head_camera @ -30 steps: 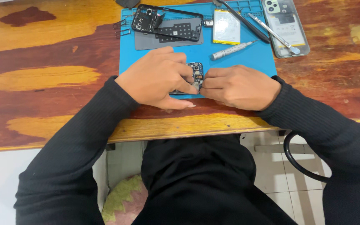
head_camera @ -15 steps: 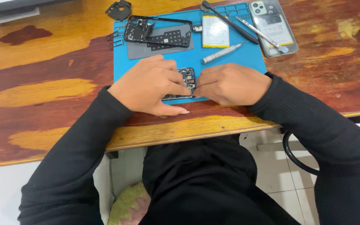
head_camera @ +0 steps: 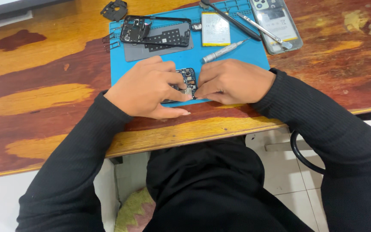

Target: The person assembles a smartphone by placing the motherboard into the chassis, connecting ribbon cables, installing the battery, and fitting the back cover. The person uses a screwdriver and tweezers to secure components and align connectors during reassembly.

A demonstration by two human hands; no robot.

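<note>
Both hands meet on a small phone circuit board [head_camera: 186, 82] at the blue mat's [head_camera: 241, 53] 6 o'clock edge; left hand [head_camera: 147, 88] and right hand [head_camera: 232, 80] fingertips pinch it, a silver screwdriver [head_camera: 222, 51] at 1 o'clock

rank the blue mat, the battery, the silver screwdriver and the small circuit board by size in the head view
1. blue mat
2. battery
3. silver screwdriver: longish but thin
4. small circuit board: partly hidden by both hands, so unsure against the screwdriver
</note>
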